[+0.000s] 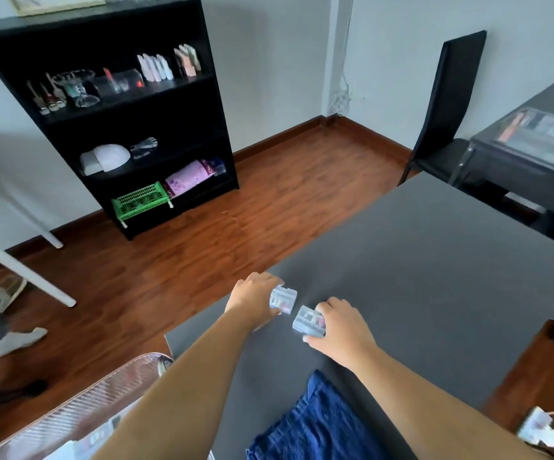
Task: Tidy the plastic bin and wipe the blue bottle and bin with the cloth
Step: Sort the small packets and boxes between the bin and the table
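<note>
Two small clear plastic boxes lie side by side on the dark grey table (418, 260). My left hand (255, 298) grips the left box (283, 299) and my right hand (338, 327) grips the right box (309, 322). Both boxes rest on the tabletop near its left edge. A translucent pinkish plastic bin (79, 410) sits at the lower left, under my left forearm. No blue bottle shows in this view. Blue fabric (315, 423) lies at the near table edge between my arms; I cannot tell whether it is the cloth.
A black bookshelf (129, 104) with glassware, a green basket and pink fabric stands against the far wall. A black chair (445, 104) and a second dark table (534, 154) stand at the right. White legs of a frame (23, 270) cross the wooden floor at left.
</note>
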Demonstrator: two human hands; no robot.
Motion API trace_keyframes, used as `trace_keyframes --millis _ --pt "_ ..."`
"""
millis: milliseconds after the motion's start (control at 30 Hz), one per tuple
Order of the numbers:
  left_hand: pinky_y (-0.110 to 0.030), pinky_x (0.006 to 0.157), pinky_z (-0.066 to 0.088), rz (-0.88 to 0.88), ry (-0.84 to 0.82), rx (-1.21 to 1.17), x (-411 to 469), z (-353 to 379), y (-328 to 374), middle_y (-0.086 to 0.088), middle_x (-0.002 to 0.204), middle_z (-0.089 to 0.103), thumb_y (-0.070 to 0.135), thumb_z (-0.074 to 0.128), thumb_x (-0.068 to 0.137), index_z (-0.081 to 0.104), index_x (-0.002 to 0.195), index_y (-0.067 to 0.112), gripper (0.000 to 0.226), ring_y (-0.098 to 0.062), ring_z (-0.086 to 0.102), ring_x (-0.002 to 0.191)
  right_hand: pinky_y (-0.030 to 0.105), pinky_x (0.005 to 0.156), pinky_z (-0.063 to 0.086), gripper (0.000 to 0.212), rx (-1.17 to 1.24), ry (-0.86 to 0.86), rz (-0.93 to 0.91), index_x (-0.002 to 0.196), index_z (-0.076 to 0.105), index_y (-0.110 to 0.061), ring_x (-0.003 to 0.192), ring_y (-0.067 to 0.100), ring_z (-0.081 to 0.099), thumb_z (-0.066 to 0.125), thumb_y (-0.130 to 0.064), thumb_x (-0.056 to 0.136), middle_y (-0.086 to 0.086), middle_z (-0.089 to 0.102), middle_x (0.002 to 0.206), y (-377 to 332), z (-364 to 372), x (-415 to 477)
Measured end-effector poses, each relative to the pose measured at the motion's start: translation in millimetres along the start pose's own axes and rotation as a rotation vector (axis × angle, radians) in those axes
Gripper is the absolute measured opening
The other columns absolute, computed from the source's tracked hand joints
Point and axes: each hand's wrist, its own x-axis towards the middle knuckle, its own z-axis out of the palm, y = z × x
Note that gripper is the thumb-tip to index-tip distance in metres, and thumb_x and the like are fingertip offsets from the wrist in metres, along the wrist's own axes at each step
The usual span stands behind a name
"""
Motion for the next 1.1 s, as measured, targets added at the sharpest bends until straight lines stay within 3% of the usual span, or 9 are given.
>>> trace_keyframes --millis 200,333,467,633,767,900,1100 --pt "-0.031 0.093 0.035 -0.038 0.022 -0.016 -7.3 1.9 -6.3 0.008 0.122 0.057 0.035 0.069 0.080 0.055 0.121 0.030 0.044 -0.016 0.045 0.116 0.029 0.078 0.037 0.028 -0.007 0.043 -0.037 0.093 0.055 -0.018 0.093 0.020 0.051 0.059 -0.040 0.076 -0.006 0.046 0.090 6.5 -6.4 6.2" --pt "-0.030 0.094 0.035 -0.056 0.086 -0.047 -30.6 -14.0 -21.2 0.008 0.123 0.056 0.036 0.070 0.079 0.054 0.124 0.030 0.048 -0.016 0.046 0.116 0.029 0.080 0.038 0.025 0.017 0.086 -0.076 0.082 0.042 -0.023 0.094 0.020 0.050 0.061 -0.038 0.075 -0.005 0.050 0.093 -12.9 -22.2 9.4" --pt "-0.032 0.090 0.036 -0.126 0.181 -0.076 -73.4 -48.9 -51.1 0.007 0.117 0.059 0.035 0.071 0.076 0.058 0.118 0.030 0.045 -0.017 0.048 0.111 0.031 0.081 0.035 0.031 0.030 0.141 -0.186 0.078 0.039 -0.024 0.094 0.021 0.048 0.063 -0.042 0.076 -0.003 0.055 0.093 -67.4 -36.4 6.3" --pt "-0.033 0.089 0.042 -0.314 0.282 -0.139 -163.9 -75.6 -110.9 0.007 0.114 0.062 0.032 0.075 0.074 0.061 0.114 0.029 0.042 -0.017 0.051 0.107 0.030 0.080 0.039 0.032 0.122 0.113 -0.402 0.076 0.037 -0.024 0.093 0.017 0.043 0.066 -0.038 0.076 -0.008 0.045 0.087 -156.6 -30.6 -14.8" --pt "-0.032 0.086 0.047 -0.439 0.346 -0.202 -238.7 -73.7 -148.4 0.007 0.110 0.063 0.030 0.077 0.074 0.063 0.111 0.027 0.039 -0.015 0.052 0.105 0.030 0.082 0.042 0.025 0.137 0.052 -0.554 0.080 0.043 -0.022 0.093 0.018 0.043 0.066 -0.030 0.077 -0.005 0.048 0.089 -217.5 -13.4 -29.6" --pt "-0.031 0.085 0.048 -0.513 0.341 -0.206 -292.1 -54.8 -174.2 0.007 0.108 0.063 0.030 0.076 0.074 0.065 0.110 0.026 0.037 -0.015 0.053 0.103 0.028 0.082 0.039 0.027 0.072 0.028 -0.658 0.098 0.058 -0.015 0.095 0.018 0.044 0.067 -0.032 0.078 -0.003 0.053 0.094 -265.8 9.0 -40.1" --pt "-0.029 0.092 0.041 -0.535 0.256 -0.197 -319.9 -6.6 -200.7 0.003 0.122 0.060 0.034 0.073 0.078 0.057 0.124 0.021 0.050 -0.019 0.049 0.116 0.031 0.086 0.038 0.030 -0.022 -0.026 -0.656 0.102 0.059 -0.017 0.101 0.021 0.047 0.066 -0.034 0.078 -0.001 0.058 0.100 -287.9 54.6 -47.2"
